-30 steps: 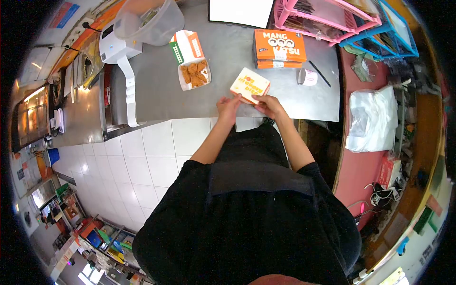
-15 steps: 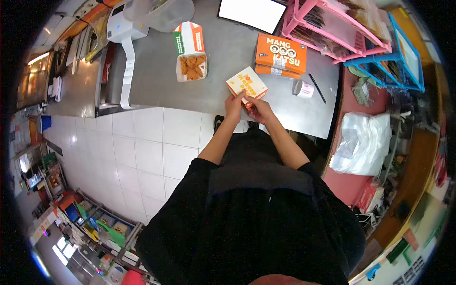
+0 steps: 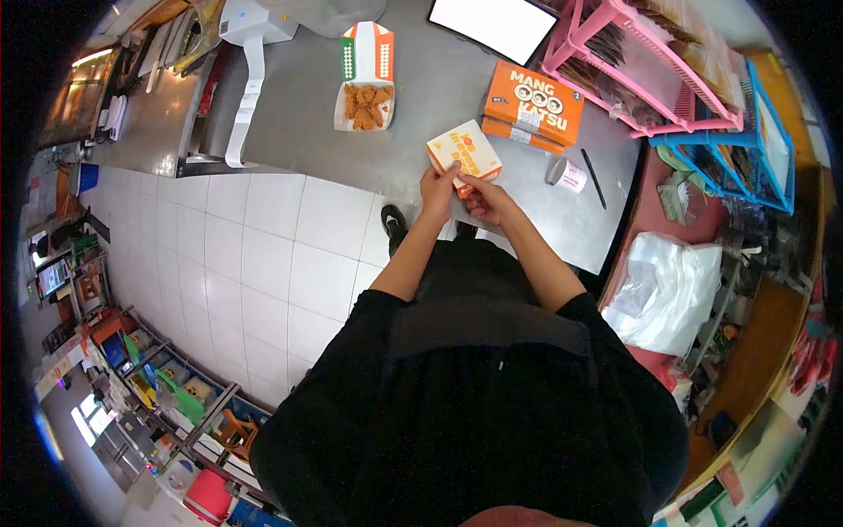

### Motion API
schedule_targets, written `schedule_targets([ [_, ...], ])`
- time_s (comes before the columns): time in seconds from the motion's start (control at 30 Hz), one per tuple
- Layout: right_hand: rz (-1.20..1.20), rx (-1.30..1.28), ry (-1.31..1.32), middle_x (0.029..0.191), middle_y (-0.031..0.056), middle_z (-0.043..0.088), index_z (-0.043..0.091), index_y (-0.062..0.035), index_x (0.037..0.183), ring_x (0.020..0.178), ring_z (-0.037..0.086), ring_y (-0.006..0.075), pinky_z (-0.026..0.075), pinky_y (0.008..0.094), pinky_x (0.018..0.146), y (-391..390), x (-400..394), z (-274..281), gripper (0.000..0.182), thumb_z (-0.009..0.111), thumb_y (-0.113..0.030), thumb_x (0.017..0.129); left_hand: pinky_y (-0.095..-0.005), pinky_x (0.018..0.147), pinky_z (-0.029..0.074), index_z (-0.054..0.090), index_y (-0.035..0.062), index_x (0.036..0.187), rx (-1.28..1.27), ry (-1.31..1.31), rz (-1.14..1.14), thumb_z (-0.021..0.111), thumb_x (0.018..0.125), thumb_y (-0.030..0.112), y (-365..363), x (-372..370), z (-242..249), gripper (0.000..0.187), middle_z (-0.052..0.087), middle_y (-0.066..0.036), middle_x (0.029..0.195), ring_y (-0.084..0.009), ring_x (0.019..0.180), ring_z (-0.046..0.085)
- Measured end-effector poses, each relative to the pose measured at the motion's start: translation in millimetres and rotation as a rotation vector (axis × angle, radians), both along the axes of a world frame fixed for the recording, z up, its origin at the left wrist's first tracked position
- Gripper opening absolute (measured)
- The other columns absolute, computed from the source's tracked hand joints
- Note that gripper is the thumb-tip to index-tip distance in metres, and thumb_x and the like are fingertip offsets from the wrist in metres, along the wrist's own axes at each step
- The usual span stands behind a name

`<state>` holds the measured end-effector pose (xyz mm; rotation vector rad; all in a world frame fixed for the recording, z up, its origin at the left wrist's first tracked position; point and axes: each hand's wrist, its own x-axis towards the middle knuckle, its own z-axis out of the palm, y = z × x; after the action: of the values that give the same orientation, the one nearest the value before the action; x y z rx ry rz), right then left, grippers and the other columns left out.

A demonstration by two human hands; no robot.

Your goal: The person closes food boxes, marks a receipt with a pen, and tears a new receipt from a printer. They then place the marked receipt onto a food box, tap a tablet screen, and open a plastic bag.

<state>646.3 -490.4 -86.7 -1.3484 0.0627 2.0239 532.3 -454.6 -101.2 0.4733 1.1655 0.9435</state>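
Near the front edge of the metal table, a small white and orange box (image 3: 465, 149) with its lid down sits between my two hands. My left hand (image 3: 438, 189) grips its near left corner, thumb on top. On the near side, my right hand (image 3: 488, 198) has its thumb and curled fingers on the box's front edge. Further left lies an open box (image 3: 368, 44) with pieces of fried food (image 3: 367, 105) in its lower half. Behind my right hand are stacked orange boxes (image 3: 534, 98). A white paper cup (image 3: 566, 175) lies on its side near them.
A black pen (image 3: 594, 178) lies right of the cup. At the back are a bright-screened tablet (image 3: 496, 25) and a pink rack (image 3: 641, 70), with a blue rack (image 3: 762, 149) beyond. A label printer (image 3: 257, 22) trails a paper strip (image 3: 247, 105) on the left. Plastic bags (image 3: 663, 290) lie at right.
The camera view has shifted and turned slightly. Both hands remain on the small white and orange box, with little visible change in their grip.
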Motion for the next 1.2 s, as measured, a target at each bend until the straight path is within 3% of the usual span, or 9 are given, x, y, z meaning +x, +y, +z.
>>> schedule_targets([
  [0.43, -0.124, -0.019, 0.243, 0.060, -0.0037, 0.045, 0.051, -0.0118, 0.075, 0.043, 0.036, 0.0040, 0.026, 0.0159, 0.034, -4, -4, -3, 0.027, 0.068, -0.033, 0.073, -0.0273, 0.072, 0.049, 0.050, -0.0030, 0.098, -0.023, -0.041, -0.003, 0.063, 0.078, 0.008, 6, -3, -29, 0.026, 0.059, -0.010, 0.090, -0.0162, 0.078, 0.059],
  [0.5, -0.143, -0.010, 0.209, 0.062, -0.0031, 0.046, 0.051, -0.0117, 0.076, 0.043, 0.037, 0.0043, 0.027, 0.0157, 0.034, -5, -6, -2, 0.027, 0.069, -0.031, 0.073, -0.0322, 0.081, 0.044, 0.033, -0.0065, 0.111, 0.043, 0.036, -0.158, 0.068, 0.073, 0.011, 8, -8, -34, 0.054, 0.051, -0.019, 0.101, -0.0231, 0.095, 0.053],
  [0.63, -0.208, 0.030, -0.714, 0.073, 0.0039, 0.051, 0.047, -0.0053, 0.089, 0.049, 0.046, 0.0094, 0.037, 0.0213, 0.039, -21, -19, -32, 0.045, 0.077, -0.029, 0.063, -0.0411, 0.093, 0.033, 0.032, -0.0059, 0.120, 0.663, 0.862, -0.072, 0.069, 0.065, 0.010, 12, -1, 20, 0.068, 0.045, -0.024, 0.110, -0.0325, 0.109, 0.042],
  [0.7, -0.210, 0.114, -1.424, 0.087, 0.0112, 0.053, 0.041, 0.0003, 0.100, 0.068, 0.055, 0.0163, 0.048, 0.0280, 0.058, -20, -29, -4, 0.063, 0.081, -0.022, 0.056, -0.0448, 0.101, 0.019, 0.031, -0.0043, 0.124, 1.091, 1.075, -0.530, 0.068, 0.060, 0.013, 35, -11, 43, 0.077, 0.037, -0.025, 0.121, -0.0386, 0.118, 0.030],
  [0.73, -0.364, 0.265, -1.051, 0.094, 0.0124, 0.054, 0.042, 0.0010, 0.104, 0.080, 0.056, 0.0174, 0.048, 0.0286, 0.070, -21, -31, 8, 0.058, 0.077, -0.015, 0.061, -0.0442, 0.102, 0.019, 0.030, -0.0042, 0.125, 1.059, 0.986, -0.661, 0.066, 0.062, 0.016, 41, -12, 24, 0.076, 0.035, -0.024, 0.124, -0.0376, 0.119, 0.029],
  [0.87, -0.362, 0.536, -0.995, 0.098, 0.0085, 0.057, 0.046, 0.0014, 0.110, 0.087, 0.055, 0.0137, 0.045, 0.0264, 0.075, -12, -29, -39, 0.037, 0.058, -0.001, 0.074, -0.0449, 0.101, 0.019, 0.018, -0.0085, 0.130, 1.008, 1.028, -0.869, 0.060, 0.070, 0.024, 47, -11, 9, 0.080, 0.025, -0.024, 0.134, -0.0342, 0.125, 0.023],
  [1.0, -0.255, 0.511, -0.886, 0.108, 0.0139, 0.053, 0.039, 0.0056, 0.122, 0.087, 0.053, 0.0153, 0.043, 0.0259, 0.077, -23, -11, -36, 0.050, 0.060, -0.010, 0.079, -0.0449, 0.098, 0.024, 0.029, -0.0051, 0.127, 0.959, 0.889, -0.721, 0.057, 0.075, 0.027, 51, -23, 7, 0.067, 0.032, -0.022, 0.129, -0.0339, 0.122, 0.029],
  [1.07, -0.268, 0.311, -1.282, 0.115, 0.0183, 0.044, 0.032, 0.0038, 0.127, 0.091, 0.050, 0.0203, 0.043, 0.0312, 0.079, -30, -13, -37, 0.060, 0.061, -0.018, 0.080, -0.0441, 0.094, 0.030, 0.038, -0.0010, 0.120, 0.843, 0.723, -0.410, 0.058, 0.077, 0.024, 73, -68, 31, 0.054, 0.040, -0.021, 0.121, -0.0344, 0.114, 0.037],
  [1.2, -0.324, 0.396, -1.506, 0.102, 0.0103, 0.047, 0.040, -0.0019, 0.121, 0.081, 0.048, 0.0151, 0.042, 0.0283, 0.070, -21, -62, 32, 0.050, 0.061, -0.018, 0.079, -0.0426, 0.083, 0.036, 0.047, -0.0044, 0.106, 0.532, 1.317, 0.367, 0.064, 0.070, 0.023, 188, -248, 11, 0.048, 0.048, -0.021, 0.100, -0.0351, 0.095, 0.045],
])
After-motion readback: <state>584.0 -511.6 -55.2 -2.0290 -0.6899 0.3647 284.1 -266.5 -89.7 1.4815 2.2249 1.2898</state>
